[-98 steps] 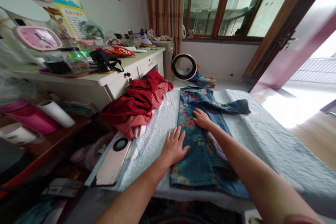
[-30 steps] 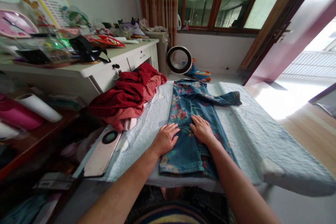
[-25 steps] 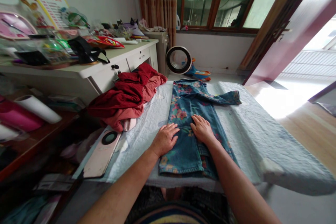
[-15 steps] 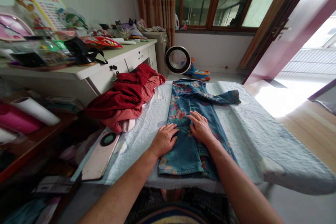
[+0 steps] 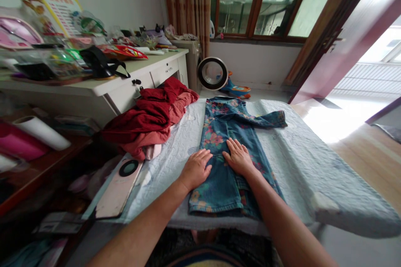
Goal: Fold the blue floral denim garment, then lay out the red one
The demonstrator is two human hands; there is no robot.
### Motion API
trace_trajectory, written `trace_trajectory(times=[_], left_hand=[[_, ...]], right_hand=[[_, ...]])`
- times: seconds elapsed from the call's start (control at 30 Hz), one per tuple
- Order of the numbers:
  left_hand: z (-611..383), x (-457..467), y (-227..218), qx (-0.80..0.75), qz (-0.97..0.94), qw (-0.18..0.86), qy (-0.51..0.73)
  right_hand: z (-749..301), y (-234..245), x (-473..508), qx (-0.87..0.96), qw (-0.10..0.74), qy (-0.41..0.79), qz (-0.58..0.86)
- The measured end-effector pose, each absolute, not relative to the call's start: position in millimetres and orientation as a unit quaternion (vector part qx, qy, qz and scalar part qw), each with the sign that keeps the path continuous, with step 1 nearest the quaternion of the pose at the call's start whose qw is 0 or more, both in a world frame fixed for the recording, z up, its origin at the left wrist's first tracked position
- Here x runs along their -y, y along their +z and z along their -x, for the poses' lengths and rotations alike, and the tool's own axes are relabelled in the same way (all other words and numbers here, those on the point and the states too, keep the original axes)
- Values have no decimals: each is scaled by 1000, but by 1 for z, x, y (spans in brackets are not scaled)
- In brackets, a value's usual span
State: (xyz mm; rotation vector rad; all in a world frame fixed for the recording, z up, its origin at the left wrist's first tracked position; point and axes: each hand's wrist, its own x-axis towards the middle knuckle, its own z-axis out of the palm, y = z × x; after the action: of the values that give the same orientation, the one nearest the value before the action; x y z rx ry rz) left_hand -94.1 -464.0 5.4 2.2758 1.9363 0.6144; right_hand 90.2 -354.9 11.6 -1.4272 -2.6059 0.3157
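Observation:
A blue denim garment [image 5: 227, 129] with a flower print lies flat along a padded board covered in pale cloth [image 5: 291, 154]. One sleeve sticks out to the right. My left hand [image 5: 196, 168] rests palm down on the garment's left edge, fingers stretched forward. My right hand [image 5: 238, 157] lies flat on the middle of the denim, fingers spread. The two hands sit side by side, almost touching. Neither holds anything.
A heap of red and salmon clothes [image 5: 150, 117] sits at the board's left edge. A pink flat plate with a black ring [image 5: 120, 183] lies beside it. A cluttered white desk [image 5: 103, 87] stands left. A round fan [image 5: 213, 73] is on the floor beyond.
My right hand has slid back toward me from the upper part of the garment. Both hands now lie close together at its middle. The denim looks flatter.

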Motion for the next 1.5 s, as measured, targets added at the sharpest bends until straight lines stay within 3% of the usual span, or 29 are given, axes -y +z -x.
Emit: trace_trajectory(times=[0.3,0.47,0.6,0.77,0.93,1.0,1.2,1.5], left_hand=[[72,414,54,-700,-707,22,94],[62,378,27,-661,-726,7,190],[56,378,-4,-647,-739,25,187],[55,384,-12,-645,-742,15,182],[56,384,-6,-638,-747,20,186],[55,384,-4,-629,-757,27,174],[54,386,1,-633,-757,46,157],[53,386,-1,-638,-751,52,159]], right_hand=[[-96,31,331,911,20,108,398],[-90,51,290,938,-15,136,318],[-84,56,266,931,-26,154,329],[-71,55,251,910,1,147,387],[-51,35,255,897,150,114,400],[-47,21,257,901,174,134,374],[-53,-6,253,896,152,170,381],[-51,1,252,895,111,150,406]])
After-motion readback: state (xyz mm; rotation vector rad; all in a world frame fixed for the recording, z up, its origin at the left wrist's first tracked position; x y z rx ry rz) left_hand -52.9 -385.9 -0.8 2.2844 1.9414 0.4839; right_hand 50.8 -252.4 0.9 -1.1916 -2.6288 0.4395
